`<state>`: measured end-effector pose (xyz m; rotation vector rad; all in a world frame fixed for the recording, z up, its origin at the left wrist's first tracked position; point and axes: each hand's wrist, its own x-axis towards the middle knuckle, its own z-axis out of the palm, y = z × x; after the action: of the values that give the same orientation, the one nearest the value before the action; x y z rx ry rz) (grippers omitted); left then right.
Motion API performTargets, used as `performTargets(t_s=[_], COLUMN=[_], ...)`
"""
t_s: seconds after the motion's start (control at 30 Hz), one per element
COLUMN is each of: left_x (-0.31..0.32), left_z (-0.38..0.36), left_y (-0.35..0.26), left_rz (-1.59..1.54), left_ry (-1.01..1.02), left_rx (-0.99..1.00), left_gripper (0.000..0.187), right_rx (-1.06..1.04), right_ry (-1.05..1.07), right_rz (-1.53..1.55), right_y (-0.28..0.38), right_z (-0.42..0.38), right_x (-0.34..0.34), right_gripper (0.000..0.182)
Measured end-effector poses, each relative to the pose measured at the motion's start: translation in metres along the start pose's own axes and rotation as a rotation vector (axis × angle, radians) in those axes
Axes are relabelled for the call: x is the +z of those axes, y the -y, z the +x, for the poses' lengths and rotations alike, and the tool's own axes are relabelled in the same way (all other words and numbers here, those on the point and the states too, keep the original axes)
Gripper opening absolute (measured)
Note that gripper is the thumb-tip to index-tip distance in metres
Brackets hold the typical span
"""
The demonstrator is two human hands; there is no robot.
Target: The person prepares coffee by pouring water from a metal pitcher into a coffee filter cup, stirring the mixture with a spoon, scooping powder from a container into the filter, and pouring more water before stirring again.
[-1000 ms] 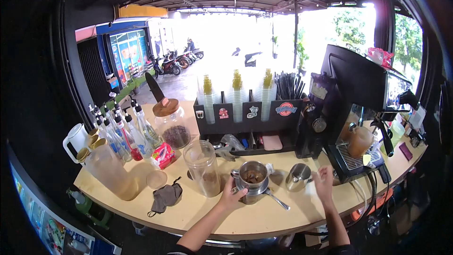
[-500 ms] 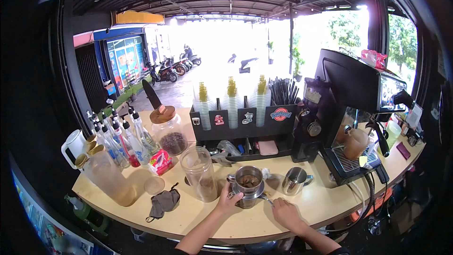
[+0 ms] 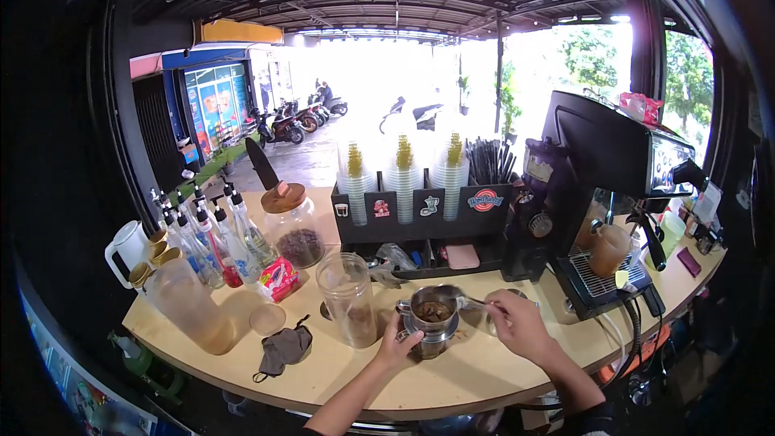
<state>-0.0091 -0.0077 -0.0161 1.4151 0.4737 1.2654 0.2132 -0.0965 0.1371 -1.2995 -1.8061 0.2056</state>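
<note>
Gripping the metal cup point(image 3: 432, 319), the left hand point(image 3: 401, 345) steadies it — right hand point(image 3: 519, 323) fingers pinch a spoon point(image 3: 471, 300); stickers unreadable.

Landmark: metal cup point(image 3: 432, 315) mid-counter. Left of cup: tall clear jar point(image 3: 349, 299) close beside, narrow gap only. Behind cup: black organizer point(image 3: 420, 222) blocks reach. Right of cup: right hand point(image 3: 521, 324) with spoon point(image 3: 472, 301) occupies space; espresso machine point(image 3: 601, 194) beyond. In front of cup: bare counter point(image 3: 452, 375) strip, open passage, crossed by left hand point(image 3: 397, 345).
</note>
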Motion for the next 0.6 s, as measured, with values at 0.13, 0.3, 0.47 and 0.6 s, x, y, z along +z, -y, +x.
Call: performTargets(t_s=[0.13, 0.3, 0.47, 0.6], left_x=[0.001, 0.001, 0.003, 0.004], left_z=[-0.001, -0.001, -0.001, 0.001], left_y=[-0.007, -0.006, -0.014, -0.013], left_rz=[0.025, 0.057, 0.13, 0.102], left_ry=[0.013, 0.007, -0.001, 0.005], left_rx=[-0.003, 0.021, 0.012, 0.023], left_gripper=[0.062, 0.064, 0.064, 0.062], right_rx=[-0.276, -0.371, -0.34, -0.407], right_ry=[0.134, 0.127, 0.231, 0.223], right_rz=[-0.23, -0.176, 0.078, -0.053], right_y=[0.012, 0.022, 0.018, 0.017], right_z=[0.022, 0.03, 0.032, 0.035], right_x=[0.007, 0.026, 0.029, 0.023], right_gripper=[0.009, 0.008, 0.013, 0.011])
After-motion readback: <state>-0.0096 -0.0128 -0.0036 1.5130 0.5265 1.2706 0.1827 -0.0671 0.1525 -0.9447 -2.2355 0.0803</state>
